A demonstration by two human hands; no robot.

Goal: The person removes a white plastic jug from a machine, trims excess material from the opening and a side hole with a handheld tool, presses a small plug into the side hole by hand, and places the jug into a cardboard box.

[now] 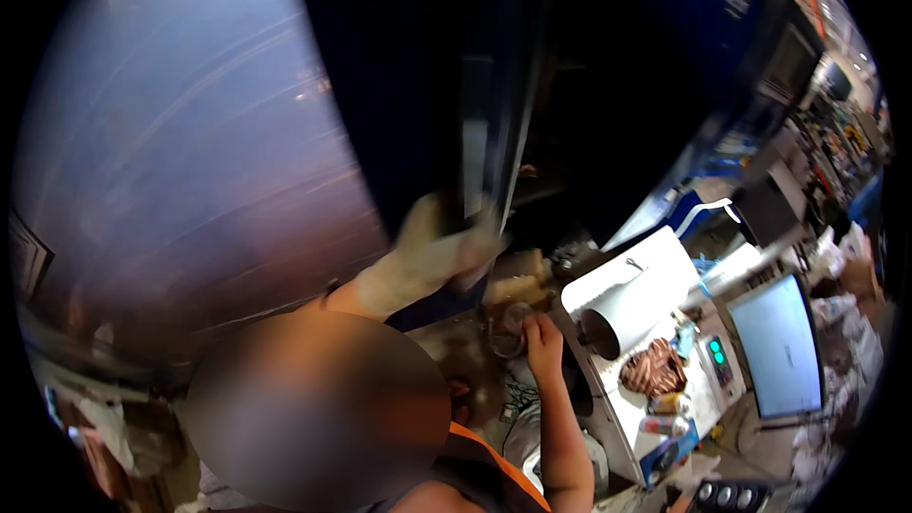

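Note:
My left hand (432,252), in a pale glove, reaches to the edge of a dark blue metal door (342,57). Motion smears its fingers, so whether they grip the edge cannot be made out. Lower and to the right, my bare right hand (544,347) pinches a clear, rounded plastic piece (509,332) at its side. The exact kind of this see-through piece does not show.
A white worktable (622,418) at the right bears a grey cylinder, a crumpled brown striped cloth (654,369), spray cans and a box with green lights (719,361). Beyond it stands a monitor (777,351). A cardboard box (518,280) sits below the dark opening.

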